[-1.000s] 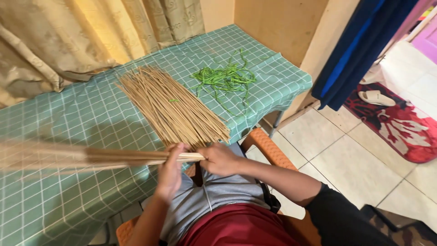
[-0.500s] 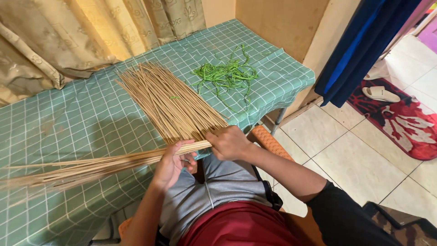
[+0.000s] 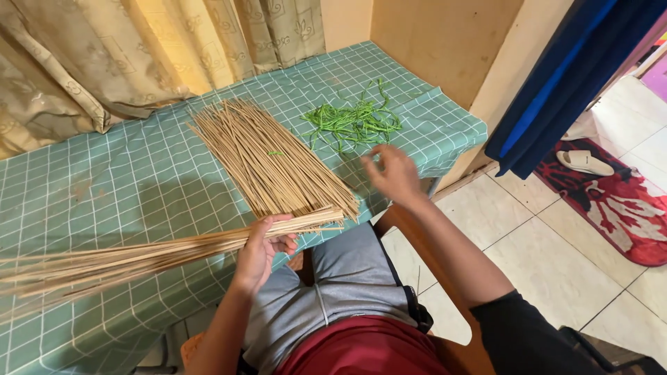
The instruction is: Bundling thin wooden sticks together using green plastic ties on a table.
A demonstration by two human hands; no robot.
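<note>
Head view: left hand (image 3: 258,251) clamped on stick bundle (image 3: 139,255) (long axis left-right, tips leftward); right hand (image 3: 393,172) empty, spread.

No packages, labels, signs or screens show anywhere in the view.
</note>
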